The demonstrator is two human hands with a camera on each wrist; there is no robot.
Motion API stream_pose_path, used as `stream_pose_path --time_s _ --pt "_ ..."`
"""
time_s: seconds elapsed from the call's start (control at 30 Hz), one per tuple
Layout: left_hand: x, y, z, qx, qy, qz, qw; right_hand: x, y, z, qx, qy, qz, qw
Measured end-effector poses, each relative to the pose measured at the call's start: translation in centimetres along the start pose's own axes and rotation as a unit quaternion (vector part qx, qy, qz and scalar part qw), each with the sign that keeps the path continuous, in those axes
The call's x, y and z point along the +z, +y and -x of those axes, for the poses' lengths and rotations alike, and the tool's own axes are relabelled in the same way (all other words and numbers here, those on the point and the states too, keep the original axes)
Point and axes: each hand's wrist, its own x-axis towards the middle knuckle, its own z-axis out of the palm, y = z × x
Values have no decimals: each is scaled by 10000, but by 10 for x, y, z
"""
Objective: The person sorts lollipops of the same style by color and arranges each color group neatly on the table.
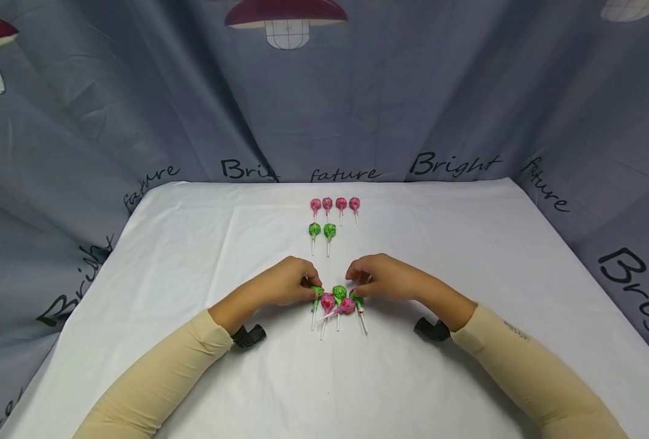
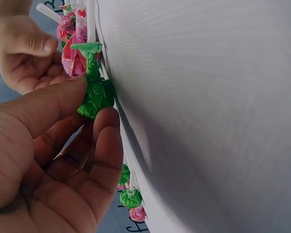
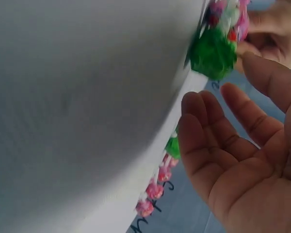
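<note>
My left hand pinches a green-wrapped lollipop by its head, thumb on one side and fingers on the other. Across from it, my right hand is by another green lollipop; its fingers are loosely bent and spread, the thumb tip close to the wrapper. Whether that thumb touches it, I cannot tell. Between the hands lie a third green lollipop, a pink lollipop with its stick toward me, and a tilted pink lollipop whose stick crosses leftward over others.
Farther back, several pink lollipops form a row, sticks toward me. In front of them lie two green lollipops side by side. A white cloth covers the table, and a grey-blue curtain with printed lamps and lettering hangs behind.
</note>
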Motion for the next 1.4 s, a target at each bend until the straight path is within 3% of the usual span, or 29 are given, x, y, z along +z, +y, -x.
stream_pose_path --time_s 0.27,0.77,1.0,1.2,1.4 --pt "2 1 0 -23 -8 -61 10000 13 1 6 -255 73 290 9992" --pt "1 1 0 -123 27 -160 9998 19 -3 15 -306 265 532 9978" --pt "-4 -1 -3 -275 -153 -118 9994 19 -3 16 -237 281 613 9974" --pt "-22 -8 -16 -222 -156 -44 9996 18 -5 17 -213 275 676 9971" --pt "-41 -14 -42 -131 79 43 9999 19 -4 18 -207 268 669 9972"
